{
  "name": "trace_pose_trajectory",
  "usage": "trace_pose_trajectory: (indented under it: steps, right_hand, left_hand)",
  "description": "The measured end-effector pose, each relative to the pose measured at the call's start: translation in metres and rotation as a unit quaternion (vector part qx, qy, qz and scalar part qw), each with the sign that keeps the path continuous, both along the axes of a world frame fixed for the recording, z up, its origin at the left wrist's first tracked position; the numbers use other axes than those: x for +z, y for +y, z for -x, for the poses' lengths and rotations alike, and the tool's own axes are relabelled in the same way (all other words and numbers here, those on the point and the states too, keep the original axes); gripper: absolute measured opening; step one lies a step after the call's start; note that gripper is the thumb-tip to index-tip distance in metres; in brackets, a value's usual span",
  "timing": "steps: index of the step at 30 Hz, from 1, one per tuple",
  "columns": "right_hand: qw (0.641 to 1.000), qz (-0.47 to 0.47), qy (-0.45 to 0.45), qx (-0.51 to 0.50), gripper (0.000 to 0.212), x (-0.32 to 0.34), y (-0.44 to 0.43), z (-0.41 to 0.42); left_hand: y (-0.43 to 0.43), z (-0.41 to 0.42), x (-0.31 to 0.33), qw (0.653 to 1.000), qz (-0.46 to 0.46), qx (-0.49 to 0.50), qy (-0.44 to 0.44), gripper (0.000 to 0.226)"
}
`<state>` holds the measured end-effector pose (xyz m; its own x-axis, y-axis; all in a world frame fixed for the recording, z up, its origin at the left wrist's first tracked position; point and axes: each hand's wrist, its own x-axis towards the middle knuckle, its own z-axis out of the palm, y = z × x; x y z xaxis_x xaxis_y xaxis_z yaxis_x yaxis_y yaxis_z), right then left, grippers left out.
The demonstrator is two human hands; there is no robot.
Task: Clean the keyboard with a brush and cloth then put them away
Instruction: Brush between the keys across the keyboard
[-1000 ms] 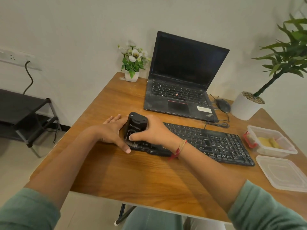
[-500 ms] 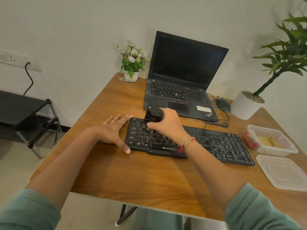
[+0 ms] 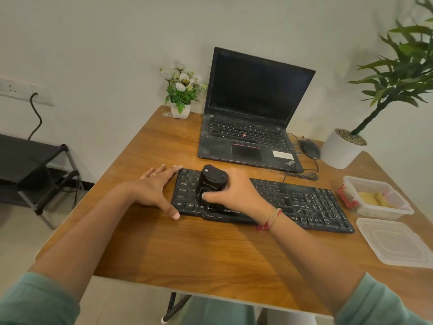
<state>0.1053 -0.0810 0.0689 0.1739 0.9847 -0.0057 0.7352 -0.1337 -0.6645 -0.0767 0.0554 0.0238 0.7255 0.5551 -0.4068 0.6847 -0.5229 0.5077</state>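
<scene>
A black keyboard [image 3: 304,202] lies across the middle of the wooden table [image 3: 210,254]. My right hand [image 3: 236,193] grips a chunky black brush [image 3: 210,181] and holds it down on the keyboard's left half. Its bristles are hidden under the body and my fingers. My left hand [image 3: 157,188] rests flat on the table, fingers straight, with the thumb against the keyboard's left end. A yellow cloth [image 3: 375,199] lies in a clear plastic box [image 3: 384,208] at the right.
An open black laptop [image 3: 248,127] stands behind the keyboard, with a mouse [image 3: 309,147] and cable beside it. A small flower pot [image 3: 180,109] and a large white plant pot [image 3: 339,148] stand at the back. The box's clear lid [image 3: 396,242] lies front right.
My right hand has drawn the brush back from the keyboard's far edge toward its near left side, after first sweeping it away from the left end. My left hand has stayed in place.
</scene>
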Motion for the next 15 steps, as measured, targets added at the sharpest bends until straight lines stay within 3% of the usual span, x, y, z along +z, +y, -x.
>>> trace_pose_trajectory:
  steps: [3, 6, 8, 12, 15]
  right_hand:
    - [0.999, 0.012, 0.040, 0.011, 0.024, 0.001, -0.001, 0.002]
    - [0.997, -0.033, -0.041, -0.055, 0.023, 0.005, 0.008, -0.014]
    - [0.995, -0.049, -0.036, -0.074, 0.023, 0.004, 0.007, -0.012]
    - [0.999, -0.030, -0.016, 0.006, 0.025, -0.002, -0.004, 0.009]
    - [0.999, -0.022, -0.016, -0.024, 0.026, 0.003, 0.002, 0.000]
  left_hand:
    - [0.000, 0.000, 0.000, 1.000, -0.001, 0.003, -0.003, 0.148]
    - [0.001, 0.000, -0.002, 1.000, -0.005, -0.004, -0.005, 0.151]
    - [0.002, -0.002, -0.002, 1.000, -0.008, -0.009, -0.005, 0.154]
    - [0.005, -0.003, -0.002, 1.000, -0.012, -0.019, -0.008, 0.154]
    - [0.004, -0.003, -0.001, 1.000, -0.007, -0.021, -0.005, 0.154]
